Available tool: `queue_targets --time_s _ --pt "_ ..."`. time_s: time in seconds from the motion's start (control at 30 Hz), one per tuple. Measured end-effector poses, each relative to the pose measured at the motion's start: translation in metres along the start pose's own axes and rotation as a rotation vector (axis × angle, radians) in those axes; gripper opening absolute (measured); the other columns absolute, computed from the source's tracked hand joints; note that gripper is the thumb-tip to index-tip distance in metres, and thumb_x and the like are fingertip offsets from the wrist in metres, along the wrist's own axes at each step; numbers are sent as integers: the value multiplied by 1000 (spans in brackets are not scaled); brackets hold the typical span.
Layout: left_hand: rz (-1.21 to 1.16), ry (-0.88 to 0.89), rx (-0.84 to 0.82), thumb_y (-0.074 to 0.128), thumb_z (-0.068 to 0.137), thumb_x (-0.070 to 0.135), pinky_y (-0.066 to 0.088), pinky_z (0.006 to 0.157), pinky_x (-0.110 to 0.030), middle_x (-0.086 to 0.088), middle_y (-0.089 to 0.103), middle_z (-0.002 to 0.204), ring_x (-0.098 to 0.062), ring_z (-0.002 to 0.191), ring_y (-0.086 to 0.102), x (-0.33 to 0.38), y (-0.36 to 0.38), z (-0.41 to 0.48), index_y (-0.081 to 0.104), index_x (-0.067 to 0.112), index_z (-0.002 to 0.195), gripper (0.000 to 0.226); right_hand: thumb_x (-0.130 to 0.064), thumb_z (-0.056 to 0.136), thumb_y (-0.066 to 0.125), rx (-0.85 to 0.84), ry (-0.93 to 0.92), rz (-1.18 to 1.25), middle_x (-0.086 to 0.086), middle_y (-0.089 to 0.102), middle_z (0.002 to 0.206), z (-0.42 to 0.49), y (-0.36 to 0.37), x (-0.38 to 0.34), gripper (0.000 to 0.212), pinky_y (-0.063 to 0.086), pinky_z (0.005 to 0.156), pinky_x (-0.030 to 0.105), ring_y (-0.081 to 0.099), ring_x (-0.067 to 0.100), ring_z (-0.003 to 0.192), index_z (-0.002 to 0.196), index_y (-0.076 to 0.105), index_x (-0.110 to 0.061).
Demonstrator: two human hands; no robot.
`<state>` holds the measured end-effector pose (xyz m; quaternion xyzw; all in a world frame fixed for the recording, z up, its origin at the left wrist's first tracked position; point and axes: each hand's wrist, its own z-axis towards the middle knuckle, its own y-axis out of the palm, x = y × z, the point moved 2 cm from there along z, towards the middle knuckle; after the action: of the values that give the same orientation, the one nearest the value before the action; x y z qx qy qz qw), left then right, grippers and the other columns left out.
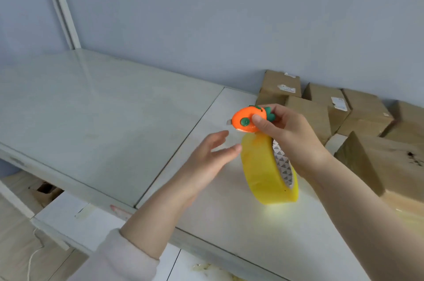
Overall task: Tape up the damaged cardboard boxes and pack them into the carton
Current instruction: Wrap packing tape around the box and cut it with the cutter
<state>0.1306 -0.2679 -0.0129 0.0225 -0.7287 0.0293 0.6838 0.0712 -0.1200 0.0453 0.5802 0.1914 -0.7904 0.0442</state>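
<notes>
My right hand point(289, 134) pinches a small orange carrot-shaped cutter point(244, 121) with green leaves, its short blade pointing left. A roll of yellow tape point(266, 173) hangs around my right wrist, just below the cutter. My left hand point(211, 161) hovers open beside the roll, with its fingertips close to the tape's upper edge. Several brown cardboard boxes point(321, 108) are piled against the wall at the right, and a larger box point(390, 161) lies nearest to me.
A pale glass-topped table point(103, 108) stretches left, joined to a white table point(229, 212) under my hands. A blue wall runs behind. The floor and an open carton point(43, 189) show below the table at the lower left.
</notes>
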Motion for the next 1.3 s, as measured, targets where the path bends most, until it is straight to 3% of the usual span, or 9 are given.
queue_targets --time_s 0.1,0.23,0.4,0.67,0.8,1.03,1.1,1.23,1.3 --pt "42 139 1 60 86 39 39 98 -22 20 53 127 -1 125 46 16 30 9 54 31 118 33 -27 79 66 70 -3 86 -7 69 82 -9 -18 -3 15 52 68 16 64 3 77 93 64 -21" --pt "18 255 35 63 87 23 40 106 -37 4 70 106 -13 113 59 32 56 18 67 22 95 9 -18 84 66 173 -26 95 -3 67 84 -21 -40 -6 9 49 68 16 62 8 79 90 61 -23" --pt "74 367 27 67 84 20 46 82 -26 10 68 80 -7 84 64 41 78 25 64 22 77 8 -12 83 67 311 -63 -86 2 65 90 -31 -63 -10 18 47 73 25 60 14 81 87 54 -24" --pt "333 556 47 68 83 27 38 70 -5 10 65 80 3 79 55 47 108 22 63 12 80 16 -19 83 69 292 12 -144 -10 68 66 -40 -88 -21 14 43 45 15 56 -2 51 77 69 -31" --pt "363 544 61 68 83 25 36 64 -2 10 63 77 11 72 51 47 110 22 60 11 76 18 -22 81 72 447 51 -199 -12 65 63 -40 -85 -19 16 45 50 18 57 1 55 70 65 -32" --pt "378 557 80 65 85 26 41 66 -6 1 69 90 -6 82 58 46 110 21 54 17 72 20 -25 83 69 603 329 98 -1 60 64 -33 -83 -7 11 37 34 13 50 5 36 77 66 -17" --pt "365 537 73 65 86 26 44 67 -14 1 69 91 -10 81 60 47 111 22 55 16 73 19 -24 85 67 656 341 142 -1 59 67 -31 -81 -3 11 42 38 15 53 9 45 78 63 -17" --pt "316 493 95 64 86 27 43 63 -18 11 64 81 -7 71 57 45 107 19 53 20 72 20 -26 89 63 796 336 273 3 62 88 -34 -93 -1 12 51 78 35 60 23 80 90 59 -15" --pt "283 472 82 63 86 29 42 65 -13 15 63 81 -7 75 58 43 105 18 54 23 73 17 -29 89 61 834 243 237 -1 62 85 -44 -117 -6 11 50 71 30 60 18 76 93 60 -19"
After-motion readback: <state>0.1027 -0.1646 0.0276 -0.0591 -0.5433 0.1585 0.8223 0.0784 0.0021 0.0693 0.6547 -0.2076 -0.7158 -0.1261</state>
